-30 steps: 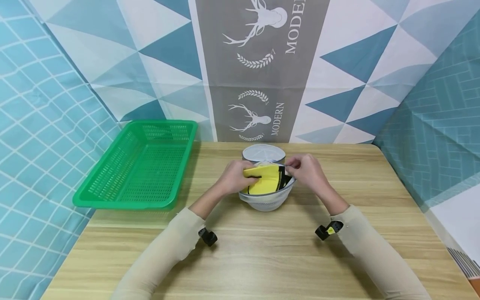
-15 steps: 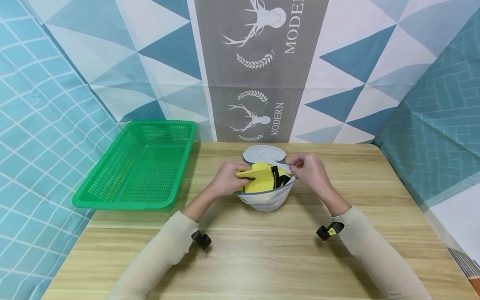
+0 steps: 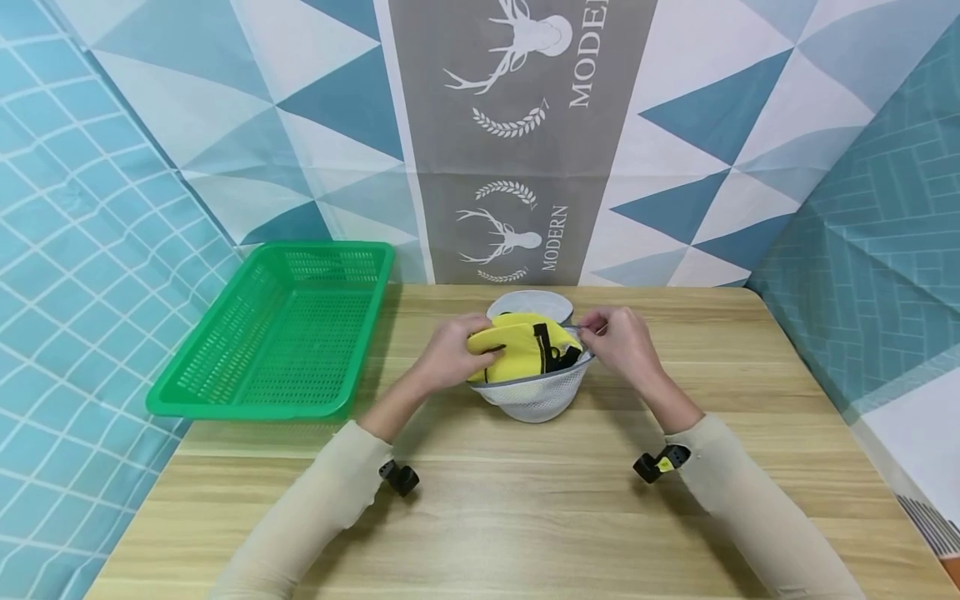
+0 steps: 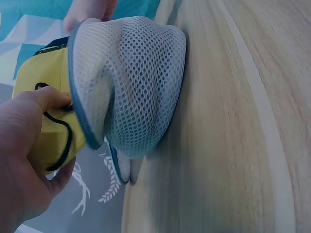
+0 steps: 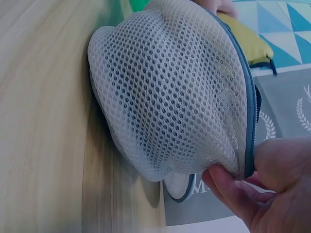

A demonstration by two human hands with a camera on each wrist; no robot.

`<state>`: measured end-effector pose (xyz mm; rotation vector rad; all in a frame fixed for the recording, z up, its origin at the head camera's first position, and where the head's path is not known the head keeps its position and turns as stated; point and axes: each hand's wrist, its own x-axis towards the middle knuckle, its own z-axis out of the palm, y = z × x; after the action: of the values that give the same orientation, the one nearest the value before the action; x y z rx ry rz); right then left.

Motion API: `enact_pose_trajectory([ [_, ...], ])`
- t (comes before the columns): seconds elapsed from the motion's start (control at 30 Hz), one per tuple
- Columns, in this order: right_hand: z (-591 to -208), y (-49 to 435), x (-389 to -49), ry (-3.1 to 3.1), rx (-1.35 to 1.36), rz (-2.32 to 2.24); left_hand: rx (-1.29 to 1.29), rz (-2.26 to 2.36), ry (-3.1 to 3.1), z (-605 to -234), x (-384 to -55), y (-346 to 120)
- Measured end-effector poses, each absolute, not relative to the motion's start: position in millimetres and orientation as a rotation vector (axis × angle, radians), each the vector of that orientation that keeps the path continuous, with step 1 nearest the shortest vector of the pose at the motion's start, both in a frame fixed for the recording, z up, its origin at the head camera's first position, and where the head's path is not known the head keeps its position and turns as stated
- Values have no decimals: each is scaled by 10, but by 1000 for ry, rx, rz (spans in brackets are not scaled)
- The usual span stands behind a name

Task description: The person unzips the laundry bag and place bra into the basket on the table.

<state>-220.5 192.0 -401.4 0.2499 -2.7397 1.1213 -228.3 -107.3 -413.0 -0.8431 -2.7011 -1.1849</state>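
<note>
A white mesh laundry bag (image 3: 538, 402) with a grey zippered edge stands unzipped on the table. Its round flap (image 3: 528, 305) lies folded back behind the opening. From the mouth rises a yellow fabric item (image 3: 513, 350) with black trim and a black cord (image 4: 68, 133); its lower part is hidden inside the bag. My left hand (image 3: 453, 354) grips the yellow fabric at its left side, thumb on the near face. On the other side my right hand (image 3: 621, 340) pinches the bag's rim, fingers on the mesh beside the zipper (image 5: 250, 126).
A green plastic basket (image 3: 360, 333) with perforated walls stands at the left of the wooden table (image 3: 510, 508). Patterned cloth (image 3: 495, 158) hangs behind the table's back edge, with blue tile-print sheets on both sides.
My left hand has drawn the yellow fabric item up and leftward, so more of it shows above the rim. The right hand keeps its hold on the rim, shifting only slightly right.
</note>
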Motion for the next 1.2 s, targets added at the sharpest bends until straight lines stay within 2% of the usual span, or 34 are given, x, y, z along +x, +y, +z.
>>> enact_pose_trajectory([
  [0.47, -4000, 1798, -2190, -2740, 313, 1091, -1090, -792, -2718, -4055, -2362, -773],
  [1.0, -3992, 1821, -2195, -2780, 340, 1089, -1050, -812, -2721, -4068, -2340, -725],
  [1.2, -3992, 1882, -2202, -2772, 309, 1081, -939, -881, -2752, -4068, -2327, -789],
])
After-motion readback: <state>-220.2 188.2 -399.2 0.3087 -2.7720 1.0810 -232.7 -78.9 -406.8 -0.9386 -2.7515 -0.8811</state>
